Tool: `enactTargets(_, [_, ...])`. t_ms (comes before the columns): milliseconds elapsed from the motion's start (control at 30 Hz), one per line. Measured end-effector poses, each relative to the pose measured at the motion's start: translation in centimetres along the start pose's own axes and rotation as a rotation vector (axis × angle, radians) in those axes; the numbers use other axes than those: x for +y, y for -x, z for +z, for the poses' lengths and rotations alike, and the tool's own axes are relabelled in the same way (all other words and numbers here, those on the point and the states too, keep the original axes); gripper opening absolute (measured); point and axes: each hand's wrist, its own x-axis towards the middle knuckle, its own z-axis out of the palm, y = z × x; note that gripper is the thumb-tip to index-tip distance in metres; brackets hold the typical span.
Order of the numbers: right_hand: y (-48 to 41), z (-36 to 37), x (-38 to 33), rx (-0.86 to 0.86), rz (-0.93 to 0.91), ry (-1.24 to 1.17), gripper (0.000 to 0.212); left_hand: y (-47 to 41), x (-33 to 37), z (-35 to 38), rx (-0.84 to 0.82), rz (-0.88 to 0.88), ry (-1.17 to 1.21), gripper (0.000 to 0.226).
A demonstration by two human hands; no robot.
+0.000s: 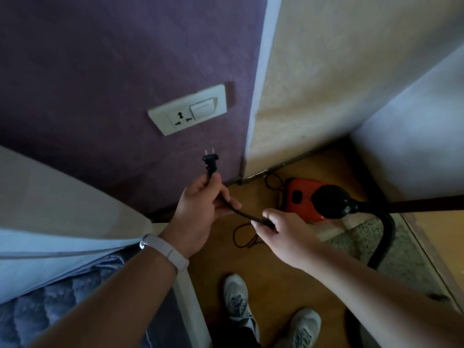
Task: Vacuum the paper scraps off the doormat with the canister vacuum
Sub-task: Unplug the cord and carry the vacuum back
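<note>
Left hand (198, 209) is gripping the two-pin plug (210, 163) just below the wall socket (181, 118); right hand (283, 229) is pinching the cord (241, 212). Canister vacuum (301, 199) is sitting right, beside the doormat (391, 249). Pins need aligning squarely.

The picture was dim and soft; cool light fell on the white painted wall (411, 136) at right; the purple textured wall (100, 59) lay shadowed; edges bowed with wide-angle distortion.

The brown wooden floor (276, 285) carries the red canister vacuum (301, 197) near the wall corner, loose loops of dark cord (239, 238) beside it, a speckled doormat (406, 257) crossed by the black hose (384, 243), and two grey sneakers (237, 302).
</note>
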Motion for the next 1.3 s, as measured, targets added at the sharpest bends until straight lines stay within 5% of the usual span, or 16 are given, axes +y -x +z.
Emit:
enactTargets(267, [1.2, -2.7, 5.3, -0.029, 0.283, -0.163, 0.026, -2.3, 0.5, -0.6, -0.138, 0.107, -0.385, 0.038])
enactTargets(433, [2.8, -5.2, 8.7, 0.069, 0.507, -0.247, 0.036, -4.0, 1.3, -1.4, -0.169, 0.168, -0.841, 0.035])
enactTargets(600, [3.2, -7.0, 9.4, 0.126, 0.479, -0.491, 0.026, -4.7, -0.4, 3.8, -0.233, 0.206, -1.215, 0.027])
enactTargets(733, [3.2, -8.6, 9.2, 0.170, 0.410, -0.605, 0.020, -3.1, -1.8, 10.4, -0.230, 0.242, -1.061, 0.046])
enactTargets(867, [4.5, -10.4, 10.1, 0.141, 0.311, -0.373, 0.027, -0.9, -1.2, 16.2, -0.355, 0.115, -0.921, 0.084])
enactTargets(1133, [6.0, -14.2, 14.6, 0.153, 0.314, -0.337, 0.034, -0.1, -2.2, 22.4, -0.682, -0.012, -1.011, 0.016])
enactTargets(1300, [8.3, -16.5, 17.2, 0.231, 0.275, -0.376, 0.023, 0.5, -2.8, 24.8, -0.693, 0.021, -1.076, 0.016])
